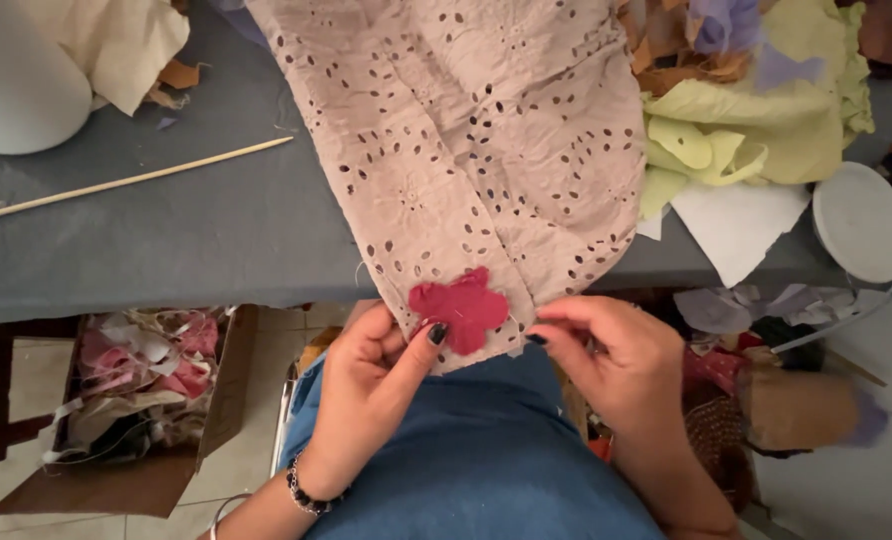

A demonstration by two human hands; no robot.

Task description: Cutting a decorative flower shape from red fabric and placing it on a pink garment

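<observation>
Head view: in the lower middle of the frame, the left hand (371, 385) presses a small dark pink flower patch (460, 310) against the bottom edge of a big beige cloth with little holes (466, 130). Its thumb, with a dark nail, sits on the patch edge and its fingers go under the cloth, so its grip is pinched shut on patch and cloth together. That seems to keep the patch from sliding.

Just right of the patch, the right hand (616, 365) has its fingertips closed tight near the cloth edge. It looks like it pinches something tiny, maybe a needle or thread, but that is too small to tell.

The cloth hangs down from the grey worktop (166, 230) toward the person's blue lap, so the edge is close and easy to reach.

A thin wooden stick (131, 180) lies at the left. Yellow-green cloth scraps (766, 120) pile up at the upper right, with a round white lid (861, 220) below them. A cardboard box of scraps (136, 400) sits at the lower left on the floor.
</observation>
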